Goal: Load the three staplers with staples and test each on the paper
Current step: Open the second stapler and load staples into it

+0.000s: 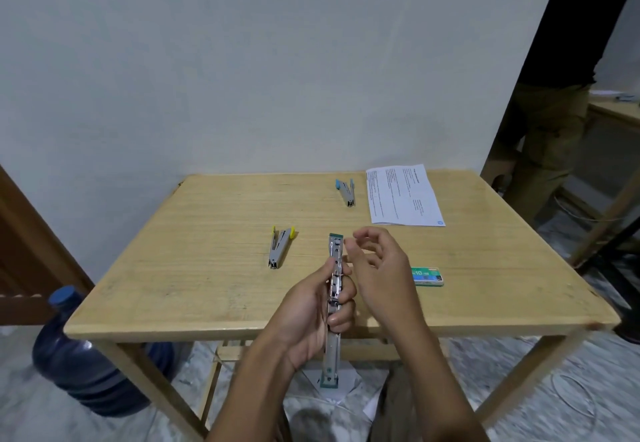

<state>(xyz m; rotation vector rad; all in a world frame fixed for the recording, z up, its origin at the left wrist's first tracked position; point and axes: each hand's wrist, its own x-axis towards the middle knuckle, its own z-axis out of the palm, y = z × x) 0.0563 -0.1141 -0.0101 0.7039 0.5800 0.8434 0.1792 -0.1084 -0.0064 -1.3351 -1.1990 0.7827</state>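
Note:
My left hand [317, 313] grips a green-tipped stapler [335, 258], swung fully open into one long metal strip over the table's front edge. My right hand [377, 265] hovers just right of its upper half, fingers curled and apart; whether it pinches staples I cannot tell. A yellow-tipped stapler [280, 247] lies partly open on the table to the left. A blue-tipped stapler [346, 192] lies farther back. The printed paper sheet [403, 196] lies at the back right. A green staple box [427, 276] sits right of my right hand.
The wooden table [194, 268] stands against a white wall. A blue water jug [86, 358] stands on the floor at the left. A person [554, 137] stands at the right beside another table [613, 109]. White papers lie on the floor under the table.

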